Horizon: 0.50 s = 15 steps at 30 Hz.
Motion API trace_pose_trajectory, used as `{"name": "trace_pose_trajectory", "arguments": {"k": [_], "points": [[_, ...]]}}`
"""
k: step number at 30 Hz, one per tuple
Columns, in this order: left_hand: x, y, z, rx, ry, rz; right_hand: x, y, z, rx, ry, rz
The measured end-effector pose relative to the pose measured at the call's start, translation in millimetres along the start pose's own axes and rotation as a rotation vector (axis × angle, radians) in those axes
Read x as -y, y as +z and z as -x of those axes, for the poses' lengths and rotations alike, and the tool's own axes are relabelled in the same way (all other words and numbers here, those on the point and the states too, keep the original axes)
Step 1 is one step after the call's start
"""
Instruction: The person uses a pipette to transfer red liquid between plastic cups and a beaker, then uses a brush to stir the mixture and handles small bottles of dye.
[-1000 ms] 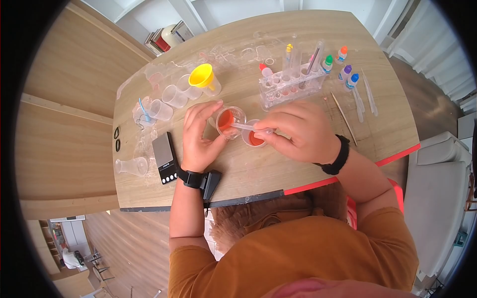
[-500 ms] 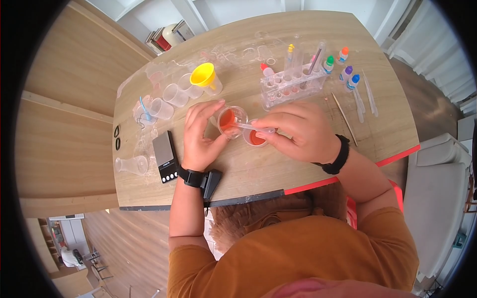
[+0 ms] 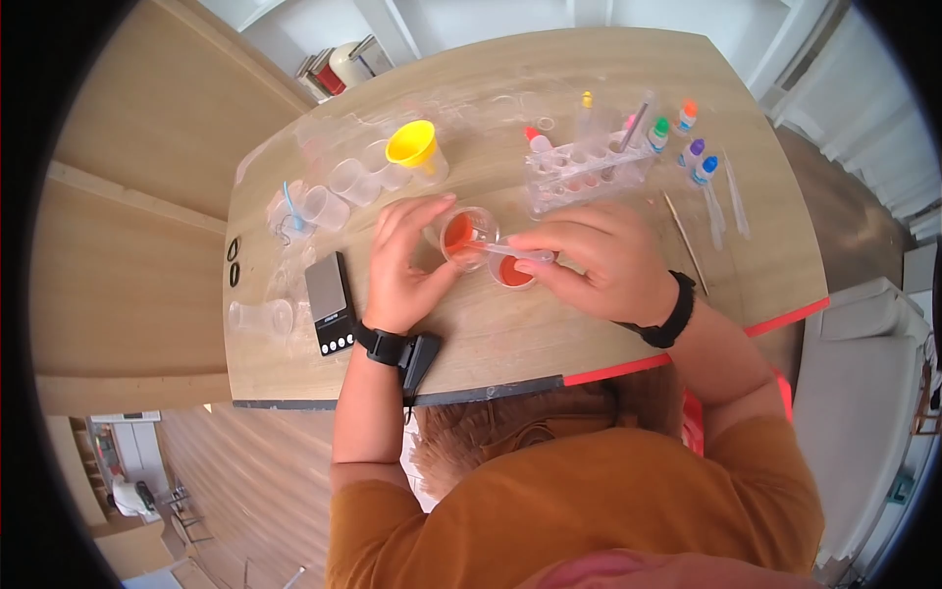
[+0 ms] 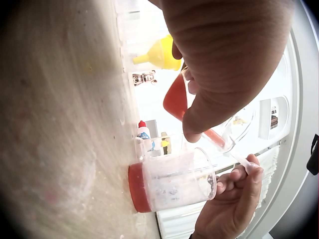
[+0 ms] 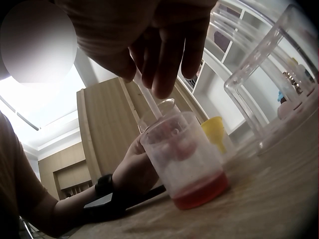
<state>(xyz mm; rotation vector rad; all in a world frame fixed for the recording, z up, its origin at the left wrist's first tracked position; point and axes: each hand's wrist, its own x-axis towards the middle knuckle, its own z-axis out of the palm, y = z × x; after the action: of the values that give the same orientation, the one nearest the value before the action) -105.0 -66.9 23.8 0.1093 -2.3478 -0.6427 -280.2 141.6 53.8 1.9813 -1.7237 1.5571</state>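
My left hand [image 3: 407, 270] grips a clear beaker [image 4: 175, 97] of orange-red liquid, tilted above the table. Between thumb and fingers, my right hand [image 3: 608, 260] pinches a translucent plastic dropper [image 3: 535, 255]. The dropper's tip reaches inside the beaker's mouth, and red shows along its stem in the left wrist view. Just under the dropper, a clear plastic cup [image 5: 187, 159] stands upright on the table with a shallow layer of red liquid. Its rim is close to the beaker and to the right fingers.
Behind the hands stand a test tube rack [image 3: 589, 177] and a yellow funnel [image 3: 412, 144] on a cup. Several empty cups [image 3: 324, 208], a digital scale [image 3: 330, 299] and a flask [image 3: 260, 316] lie leftward. Dropper bottles [image 3: 705, 170] and a thin wooden stick [image 3: 685, 240] are at right.
The head view has shifted slightly, so the table's things appear a little farther right. Both hands keep their holds, and the dropper stays in the beaker, its stem looking redder.
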Motion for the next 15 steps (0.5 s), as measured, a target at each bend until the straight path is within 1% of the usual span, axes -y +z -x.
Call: {"name": "trace_pose_trajectory", "arguments": {"k": [5, 7, 12, 15], "points": [[-0.1, -3.3, 1.2, -0.026, -0.015, 0.021, 0.1, 0.4, 0.7, 0.037, 0.017, 0.016], [-0.7, -6.0, 0.3, -0.002, -0.001, 0.031, 1.2, -0.4, -0.3, 0.066, 0.023, 0.038], [2.5, -8.2, 2.7, -0.002, -0.008, 0.056, 2.7, 1.5, -1.9, 0.035, 0.063, 0.003], [3.5, -9.0, 2.8, -0.005, 0.009, 0.067, 2.4, 0.4, -3.5, 0.022, 0.037, 0.038]]}}
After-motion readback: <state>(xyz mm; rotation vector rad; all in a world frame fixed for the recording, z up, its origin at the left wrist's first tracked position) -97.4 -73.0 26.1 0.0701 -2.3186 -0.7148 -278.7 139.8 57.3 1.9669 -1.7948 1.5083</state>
